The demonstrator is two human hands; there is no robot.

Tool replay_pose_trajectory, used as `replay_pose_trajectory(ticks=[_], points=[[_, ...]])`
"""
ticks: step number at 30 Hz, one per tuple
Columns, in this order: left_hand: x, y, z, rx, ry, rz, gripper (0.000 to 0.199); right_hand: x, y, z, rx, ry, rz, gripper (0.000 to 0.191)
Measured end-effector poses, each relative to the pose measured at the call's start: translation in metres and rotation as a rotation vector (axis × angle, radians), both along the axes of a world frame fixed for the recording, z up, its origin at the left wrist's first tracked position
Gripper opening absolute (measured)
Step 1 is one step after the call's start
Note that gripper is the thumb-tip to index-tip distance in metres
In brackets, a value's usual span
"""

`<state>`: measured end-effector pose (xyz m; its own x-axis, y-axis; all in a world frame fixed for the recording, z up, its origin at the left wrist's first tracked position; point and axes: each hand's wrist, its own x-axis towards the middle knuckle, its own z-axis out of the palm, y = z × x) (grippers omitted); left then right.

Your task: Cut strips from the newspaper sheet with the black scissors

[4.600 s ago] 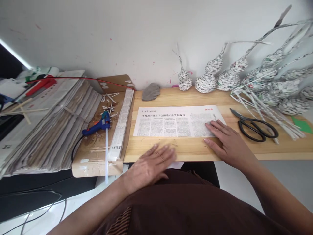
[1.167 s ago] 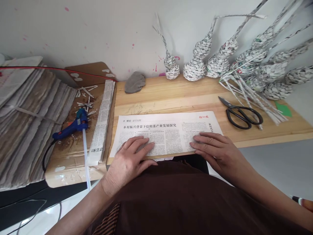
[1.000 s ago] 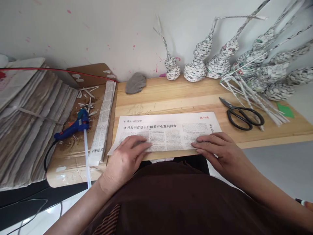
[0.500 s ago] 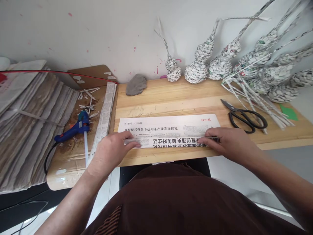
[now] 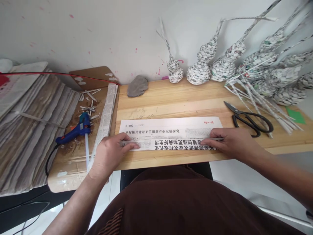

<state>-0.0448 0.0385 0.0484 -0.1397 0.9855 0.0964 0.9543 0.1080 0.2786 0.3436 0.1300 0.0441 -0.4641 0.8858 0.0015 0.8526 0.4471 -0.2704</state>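
A folded newspaper sheet [image 5: 168, 133] lies on the wooden table [image 5: 156, 104] near its front edge, with large dark characters along its turned-over lower strip. My left hand [image 5: 113, 148] pinches the strip at its left end, thumb below and fingers curled. At the right end, my right hand [image 5: 226, 140] grips the same strip between thumb and fingers. Fingertips of both hands partly cover the fold. Black-handled scissors [image 5: 253, 119] rest just beyond my right hand.
A blue glue gun [image 5: 74, 132] and paper strips [image 5: 105, 114] lie on cardboard at left, beside a tall newspaper stack [image 5: 31, 130]. A grey cloth [image 5: 137, 86], woven gourd shapes [image 5: 198, 71] and paper rods [image 5: 264, 101] stand or lie toward the wall.
The whole view has shifted slightly. More of the strip's large print shows along the fold, and both hands still hold its ends.
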Motion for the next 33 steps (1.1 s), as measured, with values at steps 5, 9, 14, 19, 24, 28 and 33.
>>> replay_pose_trajectory(ticks=[5,9,14,19,24,28,33], points=[[0.002,-0.001,0.0,0.019,0.013,-0.002,0.025,0.002,-0.001,-0.003,0.155,-0.052,0.054,0.074],[0.0,-0.001,-0.002,0.028,0.022,-0.032,0.025,0.004,-0.001,-0.006,0.161,-0.08,0.1,0.072],[-0.002,-0.002,-0.005,0.058,-0.015,-0.062,0.023,0.006,-0.004,-0.008,0.184,-0.076,0.093,0.07],[-0.003,-0.004,-0.009,0.106,-0.066,-0.046,0.022,0.003,-0.005,-0.008,0.198,-0.059,0.052,0.073],[-0.005,-0.006,-0.013,0.119,-0.136,-0.071,0.027,0.002,-0.003,-0.007,0.107,-0.158,0.001,0.072],[-0.007,-0.007,-0.009,0.084,-0.175,-0.051,0.025,0.0,-0.004,-0.003,0.076,-0.182,-0.029,0.076],[-0.011,-0.007,-0.001,0.045,-0.233,-0.004,0.023,-0.001,-0.004,0.0,0.07,-0.173,-0.055,0.076]])
